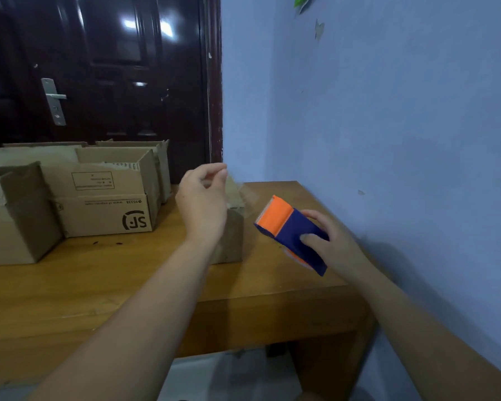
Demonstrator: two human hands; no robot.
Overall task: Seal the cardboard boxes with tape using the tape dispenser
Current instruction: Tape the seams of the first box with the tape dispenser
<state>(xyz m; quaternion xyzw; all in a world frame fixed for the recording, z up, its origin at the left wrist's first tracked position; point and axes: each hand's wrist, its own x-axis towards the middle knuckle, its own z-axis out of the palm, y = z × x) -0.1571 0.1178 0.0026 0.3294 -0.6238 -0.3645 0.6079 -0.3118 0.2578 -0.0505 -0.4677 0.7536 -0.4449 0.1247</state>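
My right hand (327, 241) grips a blue and orange tape dispenser (289, 233), held in the air over the right end of the wooden table (128, 273). A clear strip of tape (245, 195) runs from the dispenser's orange end up to my left hand (204, 198), whose fingertips pinch the strip's end. Behind my left hand and wrist stands a small cardboard box (232, 235), mostly hidden by them. The taut tape hangs above that box.
Several open cardboard boxes (104, 204) stand at the table's left and back, one printed SF. A dark door (99, 68) is behind them. A blue wall (388, 125) runs close along the table's right side. The table's front edge is near me.
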